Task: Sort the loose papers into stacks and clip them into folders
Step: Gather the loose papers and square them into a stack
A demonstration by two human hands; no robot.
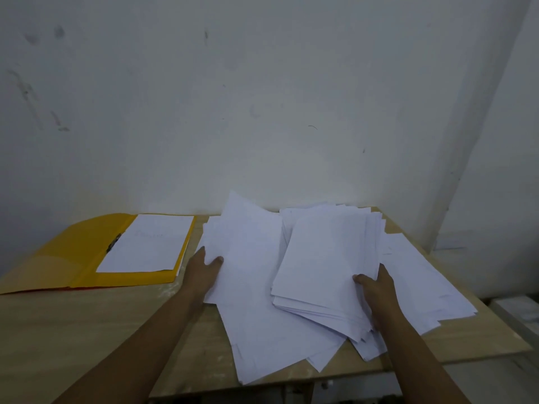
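Background: a pale, scuffed wall (262,97) is seen behind a wooden counter (87,325) that runs left to right.
Folder: a yellow folder (70,258) is laid open at the far left of the counter, with a dark clip (113,242) at its fold and one white sheet (148,243) set on its right half.
Loose papers: a wide, untidy spread of white papers (256,316) is laid across the middle and right of the counter, with some corners hanging over the near edge.
Stack: a fanned stack (323,269) is lifted slightly at its near right corner above the spread, its long axis running near to far and tilted a little to the right.
Right hand: the right hand (376,290) is closed on the stack's near right corner, thumb on top and fingers hidden beneath.
Left hand: the left hand (204,266) is held at the left edge of the spread, thumb on top of the paper; whether the fingers are curled under the edge cannot be told.
Key relation: the folder lies just left of the left hand, which is the nearer one; the stack is on the right, well apart from the folder.
Stage: sorting is judged to be under way, with only one sheet placed in the folder.
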